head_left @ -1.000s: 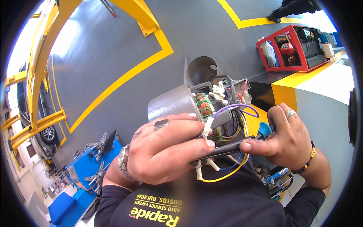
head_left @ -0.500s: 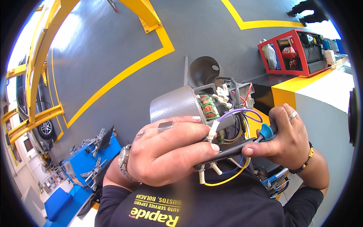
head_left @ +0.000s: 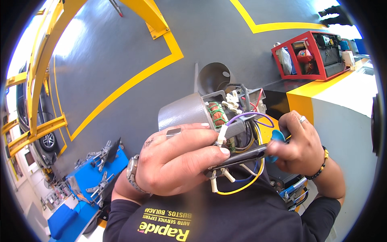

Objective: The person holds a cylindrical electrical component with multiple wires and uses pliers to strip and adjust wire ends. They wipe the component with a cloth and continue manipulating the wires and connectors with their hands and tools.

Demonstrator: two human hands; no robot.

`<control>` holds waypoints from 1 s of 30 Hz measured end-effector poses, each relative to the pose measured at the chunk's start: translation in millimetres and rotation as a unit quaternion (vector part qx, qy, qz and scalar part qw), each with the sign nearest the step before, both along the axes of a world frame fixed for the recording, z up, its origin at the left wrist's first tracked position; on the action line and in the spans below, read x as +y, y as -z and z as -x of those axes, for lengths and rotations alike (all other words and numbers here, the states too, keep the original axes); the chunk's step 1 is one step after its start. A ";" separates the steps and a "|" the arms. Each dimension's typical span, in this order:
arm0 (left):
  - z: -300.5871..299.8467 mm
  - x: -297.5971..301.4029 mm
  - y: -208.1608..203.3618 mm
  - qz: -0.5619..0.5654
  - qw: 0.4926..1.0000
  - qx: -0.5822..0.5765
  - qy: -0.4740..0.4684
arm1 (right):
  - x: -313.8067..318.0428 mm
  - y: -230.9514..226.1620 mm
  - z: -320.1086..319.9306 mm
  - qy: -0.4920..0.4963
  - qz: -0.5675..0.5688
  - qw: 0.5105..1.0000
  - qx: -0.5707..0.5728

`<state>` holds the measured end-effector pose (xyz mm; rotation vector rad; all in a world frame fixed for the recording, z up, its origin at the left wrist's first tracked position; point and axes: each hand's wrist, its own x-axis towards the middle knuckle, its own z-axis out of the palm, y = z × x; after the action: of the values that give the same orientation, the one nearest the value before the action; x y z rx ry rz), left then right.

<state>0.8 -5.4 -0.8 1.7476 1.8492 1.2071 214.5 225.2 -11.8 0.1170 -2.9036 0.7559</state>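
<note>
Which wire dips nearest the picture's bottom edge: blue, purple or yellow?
The yellow wire, curving from a white connector; the blue wire and purple wire both sit higher in view.

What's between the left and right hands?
Not bare: in the head view, a dark strip runs from the left hand toward the blue tool at the right hand.

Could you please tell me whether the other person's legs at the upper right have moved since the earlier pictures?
Yes: the legs have moved rightward in the picture, farther from the corner of the yellow floor line.
</note>
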 end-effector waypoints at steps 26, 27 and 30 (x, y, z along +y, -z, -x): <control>1.0 0.5 2.4 0.000 0.999 -0.039 0.004 | -30.0 17.2 -94.2 0.225 0.767 0.601 -0.007; 0.5 0.6 2.0 -0.003 0.999 -0.040 -0.001 | -28.7 15.7 -92.0 0.213 0.764 0.610 -0.001; 1.0 1.1 1.7 -0.003 0.998 -0.056 0.006 | -23.9 13.9 -85.6 0.217 0.713 0.667 -0.009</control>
<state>-0.2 -4.4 -2.5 1.6559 1.7712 1.2796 300.1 201.3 -25.8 -0.6864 -1.3845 2.4563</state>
